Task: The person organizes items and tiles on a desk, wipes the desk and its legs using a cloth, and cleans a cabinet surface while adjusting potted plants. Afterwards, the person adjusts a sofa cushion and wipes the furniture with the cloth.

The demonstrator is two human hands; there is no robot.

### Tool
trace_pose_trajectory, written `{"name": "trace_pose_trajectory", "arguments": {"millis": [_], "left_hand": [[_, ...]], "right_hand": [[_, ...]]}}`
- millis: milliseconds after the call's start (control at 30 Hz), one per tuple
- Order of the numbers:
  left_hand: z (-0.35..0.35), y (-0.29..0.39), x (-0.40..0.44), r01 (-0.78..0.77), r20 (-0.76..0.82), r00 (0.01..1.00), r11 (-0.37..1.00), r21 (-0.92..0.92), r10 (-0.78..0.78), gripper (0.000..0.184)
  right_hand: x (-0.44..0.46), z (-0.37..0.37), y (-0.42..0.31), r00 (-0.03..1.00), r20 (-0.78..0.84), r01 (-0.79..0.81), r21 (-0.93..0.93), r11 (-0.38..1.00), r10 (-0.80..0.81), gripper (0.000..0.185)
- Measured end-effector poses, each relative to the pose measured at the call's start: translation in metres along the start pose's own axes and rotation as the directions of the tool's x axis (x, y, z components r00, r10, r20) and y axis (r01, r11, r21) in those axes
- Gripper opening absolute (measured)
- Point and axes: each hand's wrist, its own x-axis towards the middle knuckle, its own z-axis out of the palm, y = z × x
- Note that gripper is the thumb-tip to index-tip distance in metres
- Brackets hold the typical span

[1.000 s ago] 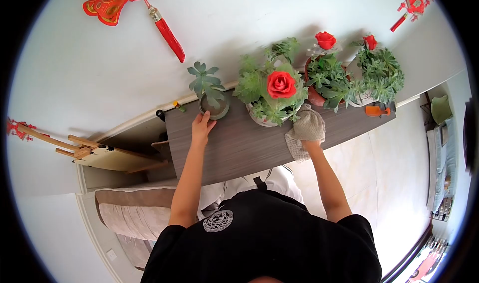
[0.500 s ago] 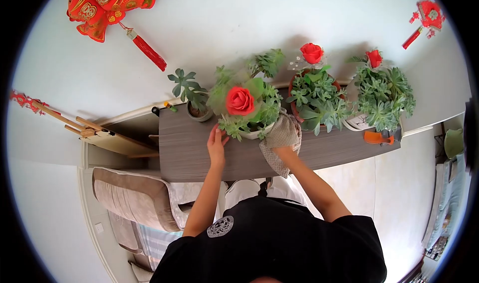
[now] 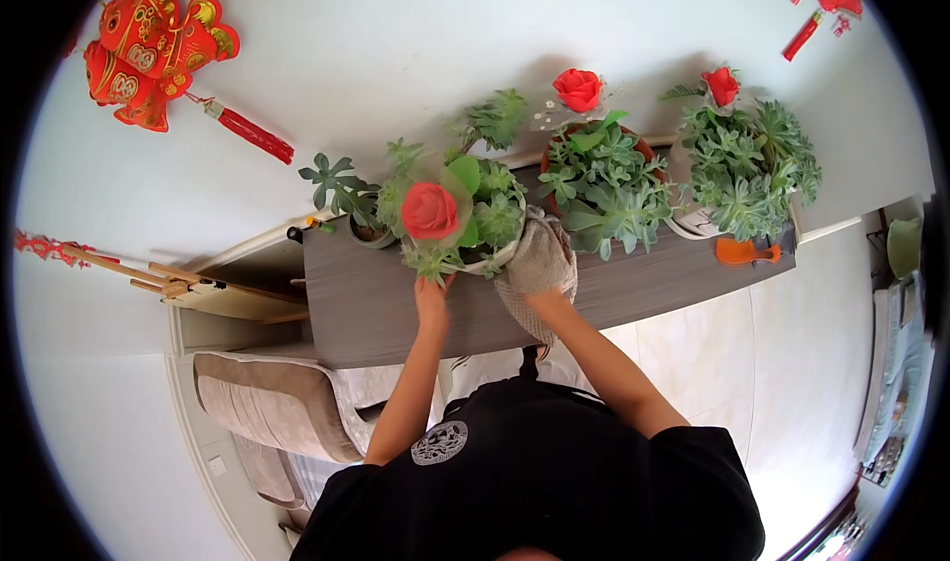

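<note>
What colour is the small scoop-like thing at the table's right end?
Orange, clearest in the head view.

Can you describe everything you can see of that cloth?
The cloth is beige-grey, with a fine textured weave, soft and wrinkled. It bunches over the right hand, hiding the fingers, and appears to touch the white pot's side. Its loose lower end trails toward the front edge of the table.

A home, by the look of it: a cushioned sofa [image 3: 272, 403], potted succulents [image 3: 614, 190] along a counter [image 3: 371, 299], red fish ornaments [image 3: 153, 51] on the wall [image 3: 376, 46].
</note>
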Motion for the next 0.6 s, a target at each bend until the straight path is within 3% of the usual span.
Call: {"name": "trace_pose_trajectory", "arguments": {"millis": [133, 200, 300, 333, 400, 467, 533, 567, 600], "left_hand": [[-0.017, 0.001, 0.003, 0.023, 0.138, 0.990, 0.997, 0.077, -0.034, 0.050], [-0.021, 0.006, -0.005, 0.070, 0.180, 0.980, 0.992, 0.108, -0.089, 0.054], [-0.011, 0.012, -0.020, 0.153, 0.201, 0.965, 0.985, 0.079, -0.167, 0.059], [-0.014, 0.010, -0.020, 0.155, 0.228, 0.959, 0.985, 0.075, -0.168, 0.061], [-0.012, 0.010, -0.023, 0.156, 0.269, 0.948, 0.985, 0.072, -0.169, 0.062], [-0.010, 0.016, -0.025, 0.147, 0.304, 0.938, 0.986, 0.082, -0.165, 0.063], [-0.011, 0.016, -0.024, 0.139, 0.333, 0.928, 0.984, 0.108, -0.168, 0.064], [-0.012, 0.016, -0.023, 0.132, 0.350, 0.922, 0.984, 0.120, -0.166, 0.064], [-0.013, 0.016, -0.022, 0.145, 0.351, 0.919, 0.982, 0.124, -0.180, 0.064]], "right_hand": [[0.019, 0.032, 0.042, 0.928, 0.319, -0.209, 0.011, 0.978, 0.194, 0.060], [0.027, 0.038, 0.045, 0.927, 0.286, -0.284, 0.111, 0.953, 0.243, 0.043], [0.031, 0.045, 0.043, 0.995, -0.039, -0.090, 0.042, 0.995, 0.091, 0.037], [0.033, 0.052, 0.050, 0.957, 0.191, -0.223, -0.004, 0.975, 0.219, 0.041], [0.045, 0.033, 0.040, 0.944, 0.264, -0.205, -0.004, 0.979, 0.199, 0.047], [0.053, 0.020, 0.036, 0.859, 0.456, -0.211, -0.102, 0.972, 0.234, 0.054], [0.047, 0.033, 0.045, 0.989, 0.147, -0.017, -0.111, 0.994, 0.033, 0.055], [0.045, 0.032, 0.045, 0.997, -0.017, 0.078, -0.140, 0.987, -0.081, 0.055], [0.041, 0.031, 0.043, 0.993, 0.116, 0.013, -0.214, 0.977, 0.013, 0.058]]}}
